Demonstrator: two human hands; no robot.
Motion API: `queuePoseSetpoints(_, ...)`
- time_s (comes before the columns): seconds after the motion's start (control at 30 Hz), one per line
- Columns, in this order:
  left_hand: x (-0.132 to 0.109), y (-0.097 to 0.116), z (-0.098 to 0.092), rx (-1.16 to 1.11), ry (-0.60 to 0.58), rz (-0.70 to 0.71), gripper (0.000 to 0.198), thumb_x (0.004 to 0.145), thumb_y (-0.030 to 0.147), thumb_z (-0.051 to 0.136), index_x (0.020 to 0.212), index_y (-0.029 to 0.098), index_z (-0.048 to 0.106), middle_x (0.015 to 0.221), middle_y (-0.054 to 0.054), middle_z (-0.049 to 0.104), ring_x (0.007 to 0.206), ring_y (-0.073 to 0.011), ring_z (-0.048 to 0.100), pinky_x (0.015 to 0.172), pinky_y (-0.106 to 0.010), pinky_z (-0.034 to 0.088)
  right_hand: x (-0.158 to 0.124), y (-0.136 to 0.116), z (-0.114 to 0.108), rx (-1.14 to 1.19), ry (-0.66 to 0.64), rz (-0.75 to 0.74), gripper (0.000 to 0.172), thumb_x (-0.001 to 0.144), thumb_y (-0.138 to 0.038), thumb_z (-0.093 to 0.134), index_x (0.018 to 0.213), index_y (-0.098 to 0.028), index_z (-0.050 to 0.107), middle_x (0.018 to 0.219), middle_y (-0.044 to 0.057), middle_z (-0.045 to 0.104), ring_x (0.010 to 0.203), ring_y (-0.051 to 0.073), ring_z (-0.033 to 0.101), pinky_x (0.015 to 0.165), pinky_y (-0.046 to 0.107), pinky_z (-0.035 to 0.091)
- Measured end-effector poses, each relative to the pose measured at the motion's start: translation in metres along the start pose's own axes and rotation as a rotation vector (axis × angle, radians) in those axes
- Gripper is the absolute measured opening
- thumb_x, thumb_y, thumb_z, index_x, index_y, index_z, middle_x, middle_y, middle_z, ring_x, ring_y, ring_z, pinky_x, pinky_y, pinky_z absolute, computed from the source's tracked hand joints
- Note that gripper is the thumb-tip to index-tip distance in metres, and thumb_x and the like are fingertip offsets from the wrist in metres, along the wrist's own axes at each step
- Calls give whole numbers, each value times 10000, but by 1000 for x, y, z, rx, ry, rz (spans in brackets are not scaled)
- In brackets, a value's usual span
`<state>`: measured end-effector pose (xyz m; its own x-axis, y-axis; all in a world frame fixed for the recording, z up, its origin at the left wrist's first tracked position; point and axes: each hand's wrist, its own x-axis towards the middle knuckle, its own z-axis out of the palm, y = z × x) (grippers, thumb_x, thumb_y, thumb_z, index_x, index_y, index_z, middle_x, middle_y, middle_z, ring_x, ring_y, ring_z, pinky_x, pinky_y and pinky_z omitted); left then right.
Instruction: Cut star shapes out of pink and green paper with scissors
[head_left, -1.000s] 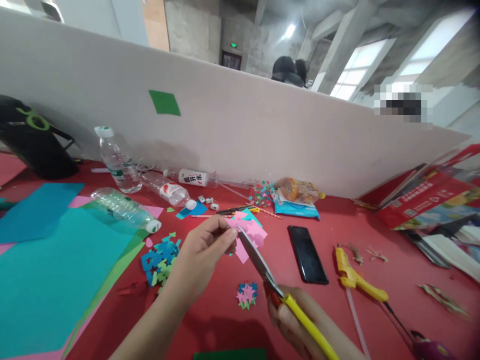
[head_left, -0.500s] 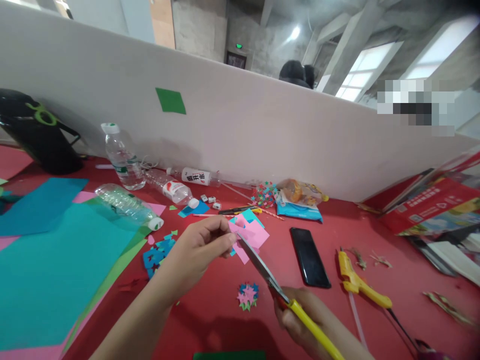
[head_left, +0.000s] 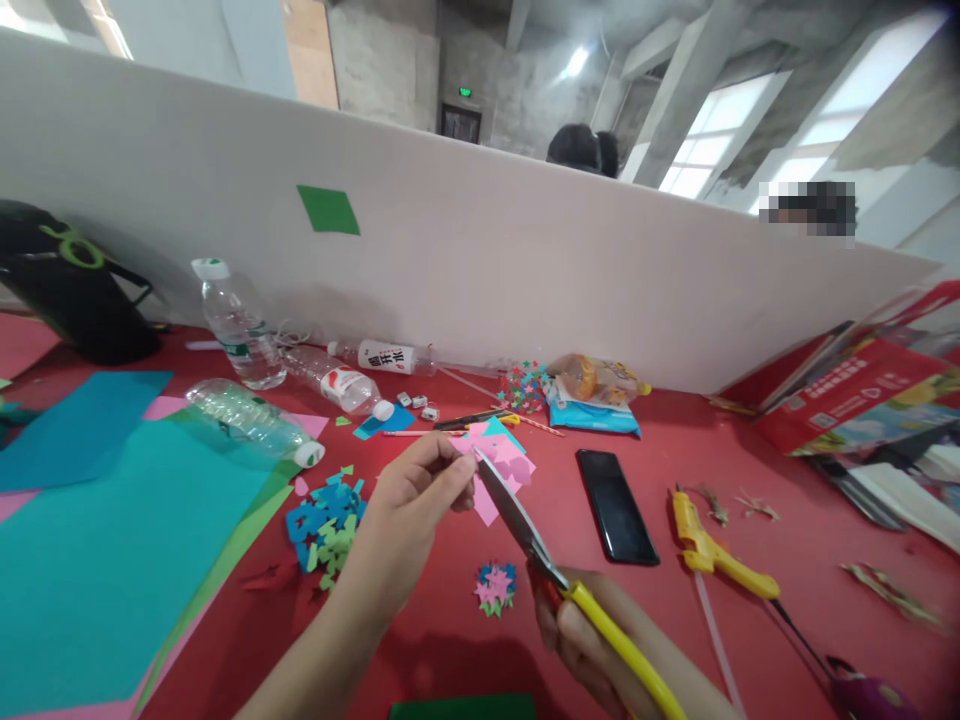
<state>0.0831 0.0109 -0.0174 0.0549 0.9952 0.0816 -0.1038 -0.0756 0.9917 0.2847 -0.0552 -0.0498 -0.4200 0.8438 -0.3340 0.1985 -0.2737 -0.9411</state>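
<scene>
My left hand is pinched at the fingertips on a small piece of pink paper, mostly hidden by the fingers. My right hand grips scissors by their yellow handles. Their blades look nearly closed, the tips right beside my left fingertips. Beyond the hands, pink paper squares lie on the red table over a turquoise piece. Below the blades sits a small heap of pink, blue and green paper stars. Blue cut scraps and light green scraps lie left of my left wrist.
A black phone and a yellow glue gun lie to the right. Several plastic bottles line the white partition. Large turquoise sheets cover the left side. A red bag stands at the right.
The view has shifted slightly, and my left forearm has moved right, uncovering more light green scraps. The blades have turned a little; both hands keep their hold.
</scene>
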Motion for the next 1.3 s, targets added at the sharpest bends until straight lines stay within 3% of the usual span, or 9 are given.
queuePoseSetpoints(0.13,0,0,3,8,12,-5,209,882,293,583,692,209,558,623,42,535,626,-120,498,639,-243,428,3,-1,4,5,45,-4,620,812,-805,505,724,-193,552,538,-62,357,474,97,370,443,226,300)
queuePoseSetpoints(0.23,2,-1,1,17,7,-11,215,880,309,586,690,211,562,622,40,534,621,-121,483,632,-243,417,-1,-3,4,2,92,-22,592,799,-784,555,754,-198,620,625,6,477,637,179,507,574,294,436)
queuePoseSetpoints(0.3,2,-3,0,32,16,-10,226,880,319,588,682,211,564,622,39,539,621,-121,482,631,-242,409,-5,-2,5,-15,144,-34,575,797,-777,567,802,-206,639,724,44,538,740,219,531,667,338,464)
queuePoseSetpoints(0.43,3,-10,0,9,60,-28,184,860,330,614,716,218,586,605,49,534,608,-114,475,620,-236,387,-3,4,8,-94,133,-16,631,797,-815,508,850,-197,621,771,39,527,711,187,492,666,315,429)
queuePoseSetpoints(0.63,3,-16,0,-13,77,-73,158,831,358,643,756,223,610,613,47,552,609,-114,476,612,-234,380,13,8,7,-121,46,-47,694,743,-893,448,709,-201,500,657,-21,386,591,125,334,542,282,301)
queuePoseSetpoints(0.8,3,-12,0,-1,59,-47,189,836,356,626,712,219,585,609,47,535,604,-114,465,609,-232,382,15,9,6,-129,3,-45,709,734,-929,375,699,-222,413,586,-53,319,527,104,290,479,262,239)
queuePoseSetpoints(1.0,4,-9,-2,19,0,-28,212,837,339,624,679,211,566,621,46,512,613,-112,445,607,-231,379,13,6,6,-105,14,-93,708,758,-912,380,706,-208,438,594,-67,255,543,98,240,476,245,181)
queuePoseSetpoints(1.3,3,-7,1,-13,-22,-20,206,838,341,628,683,212,586,633,45,507,609,-113,424,595,-229,377,8,5,12,17,44,-2,642,787,-856,461,732,-216,433,521,-98,260,451,71,229,424,226,176)
